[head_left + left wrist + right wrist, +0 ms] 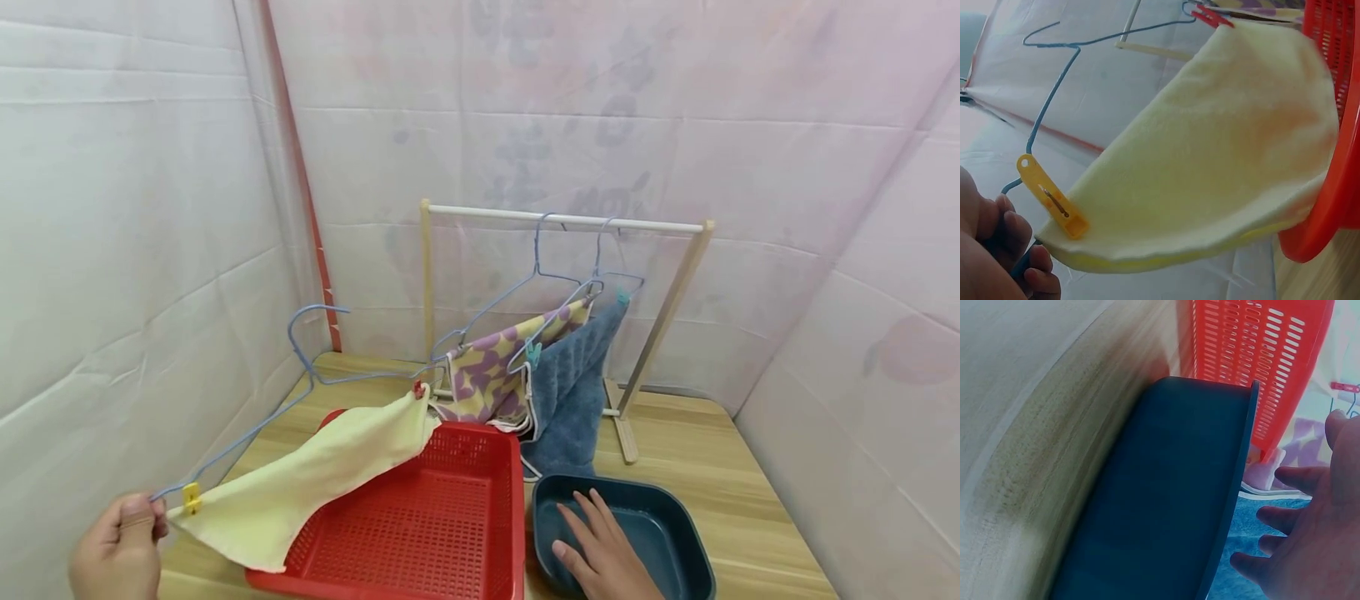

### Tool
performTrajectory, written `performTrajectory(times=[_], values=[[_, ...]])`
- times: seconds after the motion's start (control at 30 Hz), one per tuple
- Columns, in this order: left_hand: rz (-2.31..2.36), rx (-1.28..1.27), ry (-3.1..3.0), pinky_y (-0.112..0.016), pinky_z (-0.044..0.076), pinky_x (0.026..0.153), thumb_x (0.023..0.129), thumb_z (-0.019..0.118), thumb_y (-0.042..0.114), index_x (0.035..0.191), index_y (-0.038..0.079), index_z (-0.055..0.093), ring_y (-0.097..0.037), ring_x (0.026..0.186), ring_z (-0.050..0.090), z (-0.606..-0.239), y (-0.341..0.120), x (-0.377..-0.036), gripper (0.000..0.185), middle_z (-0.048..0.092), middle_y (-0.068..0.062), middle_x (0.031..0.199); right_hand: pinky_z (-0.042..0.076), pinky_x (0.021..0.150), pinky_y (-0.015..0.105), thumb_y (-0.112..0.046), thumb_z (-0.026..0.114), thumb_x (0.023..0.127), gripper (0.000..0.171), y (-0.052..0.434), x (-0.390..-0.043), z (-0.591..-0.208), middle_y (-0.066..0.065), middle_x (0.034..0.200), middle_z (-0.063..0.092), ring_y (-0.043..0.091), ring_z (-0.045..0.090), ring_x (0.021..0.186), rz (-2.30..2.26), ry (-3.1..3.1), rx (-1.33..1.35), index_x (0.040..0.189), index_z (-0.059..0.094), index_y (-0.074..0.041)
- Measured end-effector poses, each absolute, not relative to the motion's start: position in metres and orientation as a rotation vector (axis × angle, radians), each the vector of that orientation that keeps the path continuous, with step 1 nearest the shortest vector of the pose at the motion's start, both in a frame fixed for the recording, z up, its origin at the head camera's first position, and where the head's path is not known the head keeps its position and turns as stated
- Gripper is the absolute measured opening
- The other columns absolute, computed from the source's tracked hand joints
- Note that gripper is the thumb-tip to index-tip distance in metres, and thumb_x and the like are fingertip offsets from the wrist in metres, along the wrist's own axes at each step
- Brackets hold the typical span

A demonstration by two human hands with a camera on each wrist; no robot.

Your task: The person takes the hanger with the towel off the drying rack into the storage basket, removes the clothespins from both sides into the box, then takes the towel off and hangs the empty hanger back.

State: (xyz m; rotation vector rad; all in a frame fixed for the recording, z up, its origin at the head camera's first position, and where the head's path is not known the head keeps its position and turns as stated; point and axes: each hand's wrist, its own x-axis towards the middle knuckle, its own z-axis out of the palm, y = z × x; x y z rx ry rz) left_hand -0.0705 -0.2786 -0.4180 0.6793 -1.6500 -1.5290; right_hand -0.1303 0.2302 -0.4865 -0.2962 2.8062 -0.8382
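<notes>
My left hand (120, 542) grips one end of a blue wire hanger (258, 427), fingers curled round the wire in the left wrist view. A pale yellow towel (322, 475) hangs from the hanger's lower side. One corner is pinned by a yellow clothespin (1052, 197) close to my fingers, the other by a red clothespin (418, 389) at the far end. The towel slants over the left part of a red plastic basket (517, 517). Over a dark teal basin (678, 508), my right hand (600, 546) is spread with nothing in its fingers.
Behind the basket stands a drying rack (495, 214) with a white bar and wooden posts. From it hang a purple-and-yellow patterned towel (487, 375) and a blue towel (573, 392) on wire hangers. White sheeting (360, 158) encloses the wooden table (742, 475).
</notes>
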Motion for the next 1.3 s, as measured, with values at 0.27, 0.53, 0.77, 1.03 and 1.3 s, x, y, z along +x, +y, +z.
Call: performTrajectory(times=[0.27,0.53,0.77,1.03,1.3], values=[[-1.465,0.668,-1.723,-0.005,0.042,0.058,0.103,0.056,0.012,0.07,0.021,0.067,0.005,0.059,0.051,-0.422,-0.273,-0.081,0.037,0.057,0.02,0.061,0.016,0.112,0.077,-0.062,0.047,0.099,0.069,0.228,-0.132,-0.488,0.019,0.159,0.034,0.049,0.013,0.151,-0.83,2.814,-0.302,0.145,0.053,-0.011],[-1.68,0.579,-1.68,-0.008,0.044,0.062,0.104,0.051,0.007,0.073,0.015,0.066,-0.002,0.068,0.052,-0.424,-0.268,-0.097,0.036,0.058,0.011,0.069,0.017,0.111,0.077,-0.06,0.047,0.101,0.068,0.223,-0.132,-0.485,0.019,0.159,0.034,0.049,0.014,0.151,-0.864,2.813,-0.337,0.146,0.052,-0.01],[-1.787,0.489,-1.719,-0.012,0.044,0.063,0.105,0.049,0.006,0.076,0.006,0.066,-0.006,0.071,0.051,-0.423,-0.264,-0.104,0.033,0.059,0.007,0.072,0.018,0.111,0.076,-0.061,0.047,0.1,0.069,0.223,-0.132,-0.478,0.017,0.16,0.034,0.047,0.015,0.151,-0.856,2.833,-0.317,0.148,0.05,-0.011],[-1.82,0.337,-1.781,-0.015,0.042,0.064,0.106,0.049,0.012,0.08,0.001,0.063,-0.007,0.073,0.048,-0.428,-0.262,-0.109,0.031,0.057,0.006,0.075,0.034,0.107,0.071,-0.065,0.045,0.099,0.07,0.211,-0.135,-0.456,0.01,0.155,0.042,0.04,0.037,0.143,-0.878,2.83,-0.244,0.15,0.048,-0.018],[-1.86,0.195,-1.774,-0.019,0.038,0.061,0.106,0.049,0.013,0.078,0.005,0.063,-0.007,0.07,0.047,-0.428,-0.255,-0.116,0.032,0.054,0.006,0.073,0.055,0.091,0.046,-0.064,0.045,0.099,0.058,0.189,-0.144,-0.428,-0.012,0.122,0.06,0.015,0.061,0.111,-0.893,2.987,-0.333,0.144,0.054,-0.028]])
